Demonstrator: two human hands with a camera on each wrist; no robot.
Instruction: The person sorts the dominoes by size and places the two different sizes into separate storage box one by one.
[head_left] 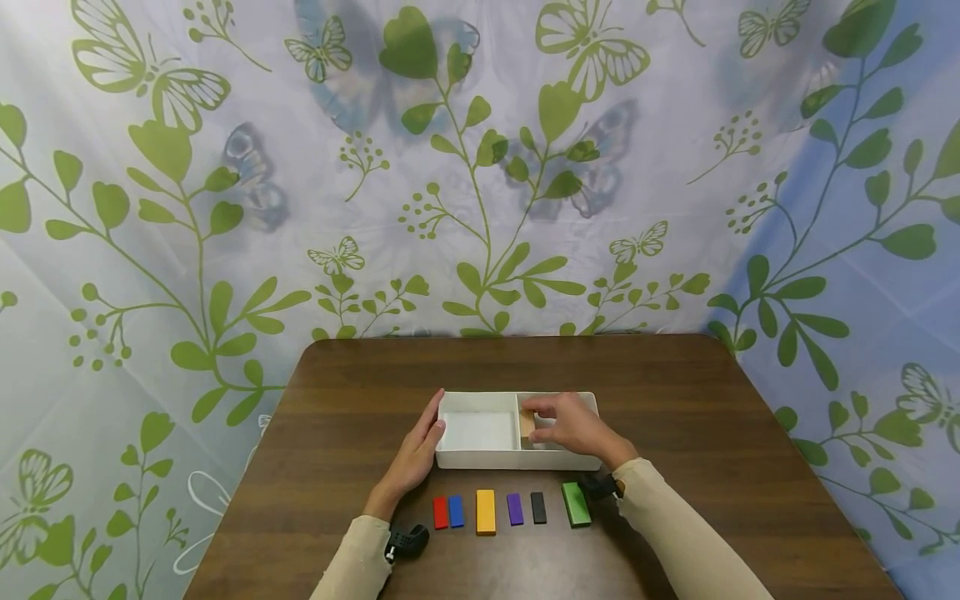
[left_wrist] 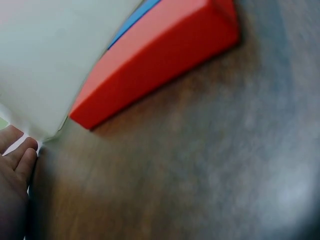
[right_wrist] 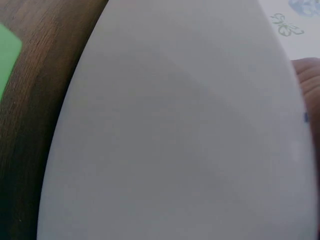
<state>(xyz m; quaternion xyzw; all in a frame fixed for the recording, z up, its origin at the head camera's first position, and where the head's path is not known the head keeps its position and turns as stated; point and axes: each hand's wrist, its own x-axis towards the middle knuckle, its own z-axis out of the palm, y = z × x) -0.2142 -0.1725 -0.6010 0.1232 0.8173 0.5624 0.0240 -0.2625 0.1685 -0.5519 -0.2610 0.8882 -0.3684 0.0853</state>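
Right hand (head_left: 576, 425) pinches the wooden block (head_left: 527, 427) beside the divider (head_left: 517, 408), in the right compartment of the white tray (head_left: 480, 460); left hand (head_left: 415, 454), fingers extended, rests against its left end. Advisable: brace firmly, align squarely with the divider. Six coloured blocks (head_left: 486, 512) lie on the table (head_left: 360, 375).

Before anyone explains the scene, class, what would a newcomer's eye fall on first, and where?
First, probably, the leaf-and-butterfly cloth filling the view behind the brown table. Then the row of six coloured blocks on the near side of the white tray, and the right hand pinching a tan block in the tray's right compartment.
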